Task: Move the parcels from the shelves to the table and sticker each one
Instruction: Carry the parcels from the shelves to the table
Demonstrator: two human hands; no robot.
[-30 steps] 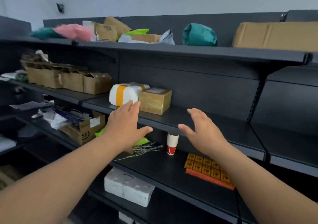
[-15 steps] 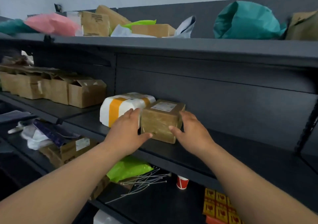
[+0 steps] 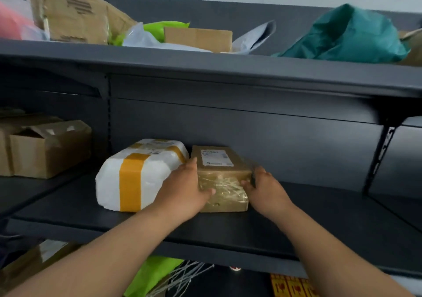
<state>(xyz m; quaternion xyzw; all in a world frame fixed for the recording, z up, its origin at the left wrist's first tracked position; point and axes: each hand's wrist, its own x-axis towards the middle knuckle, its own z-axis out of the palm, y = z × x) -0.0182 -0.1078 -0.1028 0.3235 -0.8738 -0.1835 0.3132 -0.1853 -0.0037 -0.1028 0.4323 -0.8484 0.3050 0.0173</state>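
- The brown parcel [image 3: 222, 178] is gripped from both sides at the centre of the frame. It appears to sit on the middle shelf [image 3: 296, 219], not yet lifted.
- The left hand [image 3: 182, 191] is laid along the parcel's left face, with the thumb hooked over the front.
- The right hand [image 3: 266, 188] is curled round the parcel's right edge.
- The white parcel [image 3: 137, 175], banded with yellow tape, is left untouched just beside it, lower left of centre.
- More goods are seen on the top shelf: a teal bag [image 3: 347, 36] upper right and a green bag [image 3: 164, 26] upper left. Cardboard boxes [image 3: 45, 148] are seen at the left edge.
- No table is in view, and no stickering is seen.
- Progress is judged as early, at the pick-up of one parcel. The carry, the stickering and the remaining parcels are left.
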